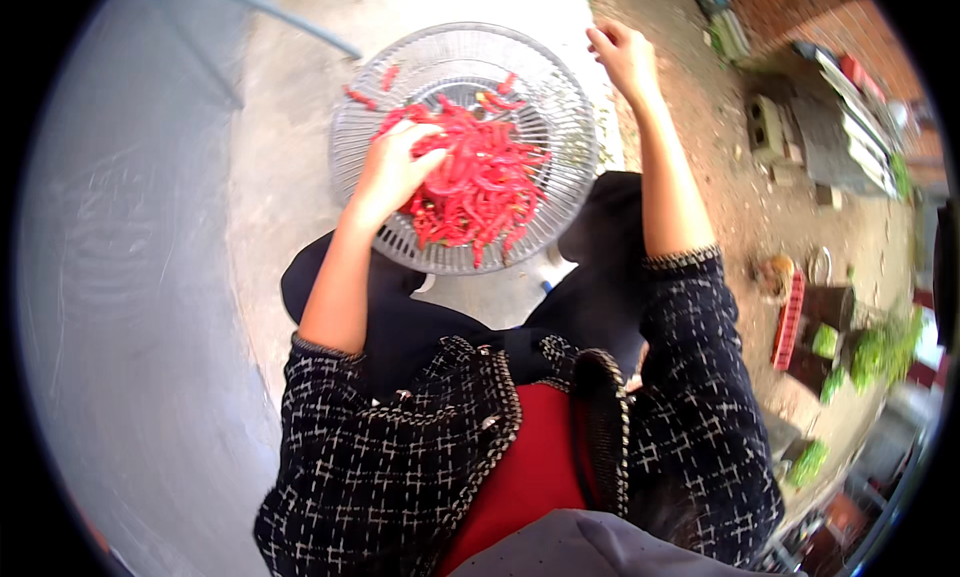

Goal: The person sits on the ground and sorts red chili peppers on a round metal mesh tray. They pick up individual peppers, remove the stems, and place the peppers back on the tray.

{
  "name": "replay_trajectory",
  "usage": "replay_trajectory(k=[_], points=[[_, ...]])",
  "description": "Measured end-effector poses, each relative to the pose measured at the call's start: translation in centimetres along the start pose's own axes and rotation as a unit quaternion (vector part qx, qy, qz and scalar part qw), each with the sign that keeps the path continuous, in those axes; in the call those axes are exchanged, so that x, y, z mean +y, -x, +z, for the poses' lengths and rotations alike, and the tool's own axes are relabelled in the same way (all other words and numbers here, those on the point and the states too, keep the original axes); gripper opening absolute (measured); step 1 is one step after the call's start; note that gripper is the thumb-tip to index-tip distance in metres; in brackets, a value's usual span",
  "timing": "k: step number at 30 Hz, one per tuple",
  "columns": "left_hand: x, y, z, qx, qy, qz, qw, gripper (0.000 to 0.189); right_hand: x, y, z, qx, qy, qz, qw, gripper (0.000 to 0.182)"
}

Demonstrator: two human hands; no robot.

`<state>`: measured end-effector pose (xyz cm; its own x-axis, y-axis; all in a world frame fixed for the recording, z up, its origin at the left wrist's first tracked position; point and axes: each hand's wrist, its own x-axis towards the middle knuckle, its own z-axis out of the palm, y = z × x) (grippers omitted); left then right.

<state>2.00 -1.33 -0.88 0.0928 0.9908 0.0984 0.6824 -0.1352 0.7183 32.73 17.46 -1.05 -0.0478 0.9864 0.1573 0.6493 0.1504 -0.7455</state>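
A round, slatted basket (574,127), grey and see-through, stands in front of me near my knees. Red chili peppers (480,179) are heaped in it, mostly towards the near side and middle, and a few lie loose by the far rim. My left hand (394,164) rests at the left side of the heap with thumb and fingers curved over the peppers. Whether a pepper is in its grasp cannot be made out. Past the basket's right rim, my right hand (626,56) is held out with fingers curled together; no object shows in it.
A pale concrete strip (277,157) runs under the basket, with a grey wall (135,239) on the left. A light-blue tube (277,14) reaches in at upper left. To the right are bare earth (705,149), a hollow block (763,127), a red slatted object (789,322) and green plants (885,352).
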Motion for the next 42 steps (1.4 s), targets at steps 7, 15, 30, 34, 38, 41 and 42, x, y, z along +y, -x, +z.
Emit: replay_trajectory(k=[7,15,30,34,38,41,42], points=[[-3.4,-1.7,-2.9,0.04,0.059,-0.139,0.988,0.032,-3.9,3.1,1.7,-0.071,-0.013,-0.063,0.995,0.025],[-12.2,-6.2,-4.3,0.103,-0.244,-0.125,0.956,0.033,-5.7,4.3,3.6,-0.102,0.008,-0.124,0.987,0.021],[-4.5,-3.4,-4.1,0.105,-0.105,-0.071,0.986,0.019,-8.5,7.8,6.2,-0.186,-0.096,-0.174,0.962,0.022],[-0.5,-1.8,-2.1,-0.008,0.328,-0.121,0.937,0.022,-9.6,9.7,8.3,-0.25,-0.34,-0.108,0.9,0.021],[0.3,-1.2,-0.6,-0.049,0.423,-0.116,0.897,0.022,-9.8,10.2,8.0,-0.26,-0.341,-0.102,0.897,0.019],[0.7,-1.3,-0.2,-0.033,0.379,-0.091,0.92,0.021,-9.5,10.0,7.8,-0.243,-0.289,-0.096,0.921,0.018],[0.8,-1.3,0.0,-0.017,0.349,-0.082,0.933,0.02,-9.5,9.9,7.6,-0.253,-0.284,-0.096,0.92,0.017]])
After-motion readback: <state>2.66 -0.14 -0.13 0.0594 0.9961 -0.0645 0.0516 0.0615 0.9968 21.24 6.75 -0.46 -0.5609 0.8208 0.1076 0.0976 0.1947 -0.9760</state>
